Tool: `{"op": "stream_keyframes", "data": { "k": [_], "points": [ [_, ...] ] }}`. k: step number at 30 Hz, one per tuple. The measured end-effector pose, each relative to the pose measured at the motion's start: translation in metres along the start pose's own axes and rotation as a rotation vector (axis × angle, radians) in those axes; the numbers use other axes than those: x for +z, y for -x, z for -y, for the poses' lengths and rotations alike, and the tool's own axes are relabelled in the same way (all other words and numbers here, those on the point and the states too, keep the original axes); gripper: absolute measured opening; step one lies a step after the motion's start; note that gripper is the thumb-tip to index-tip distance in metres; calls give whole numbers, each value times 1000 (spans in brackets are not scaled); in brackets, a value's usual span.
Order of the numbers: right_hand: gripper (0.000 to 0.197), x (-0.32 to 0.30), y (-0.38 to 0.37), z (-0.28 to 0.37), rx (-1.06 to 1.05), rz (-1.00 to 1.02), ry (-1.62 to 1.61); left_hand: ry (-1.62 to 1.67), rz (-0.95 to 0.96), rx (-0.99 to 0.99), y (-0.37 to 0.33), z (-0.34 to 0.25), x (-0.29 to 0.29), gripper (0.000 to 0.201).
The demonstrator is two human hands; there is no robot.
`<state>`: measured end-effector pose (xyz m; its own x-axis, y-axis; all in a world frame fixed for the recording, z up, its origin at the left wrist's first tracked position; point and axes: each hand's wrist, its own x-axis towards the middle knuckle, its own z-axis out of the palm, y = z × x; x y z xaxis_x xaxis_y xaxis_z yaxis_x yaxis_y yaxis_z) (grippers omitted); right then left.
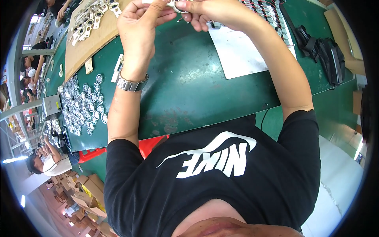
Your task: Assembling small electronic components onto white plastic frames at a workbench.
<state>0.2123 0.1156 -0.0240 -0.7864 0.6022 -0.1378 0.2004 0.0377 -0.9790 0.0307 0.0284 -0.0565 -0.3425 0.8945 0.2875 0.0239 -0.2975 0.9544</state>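
At the far side of the green table, by the picture's top edge, both my hands hold one small cream-white part with a ring-shaped end. My left hand pinches its left side between thumb and fingers, with a metal-band watch on the wrist. From the right, my right hand presses thumb and fingers against the ring, its other fingers curled beneath. The upper side of the part is cut off by the frame, and the fingers cover much of it. Nearest my left forearm lie several clear, silvery round rings.
Several cream parts with dark round centres lie on a cardboard sheet. A white sheet carries rows of small wired pieces. A black bag lies at the right. Other people sit at the left, beyond a grey box.
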Motion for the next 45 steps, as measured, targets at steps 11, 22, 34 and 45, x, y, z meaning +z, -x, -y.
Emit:
{"op": "stream_keyframes", "data": {
  "k": [11,22,34,45],
  "points": [
    [27,-10,1,-4,-123,101,71,10,-38,-69,5,-27,16,14],
    [27,-15,2,-4,-30,102,-233,-115,58,173,4,-13,9,20],
    [34,-22,0,-10,-94,128,-122,-141,78,173,4,-10,8,17],
    [35,-21,7,-1,-110,159,-3,-110,97,155,2,-10,5,18]
  ]
}}
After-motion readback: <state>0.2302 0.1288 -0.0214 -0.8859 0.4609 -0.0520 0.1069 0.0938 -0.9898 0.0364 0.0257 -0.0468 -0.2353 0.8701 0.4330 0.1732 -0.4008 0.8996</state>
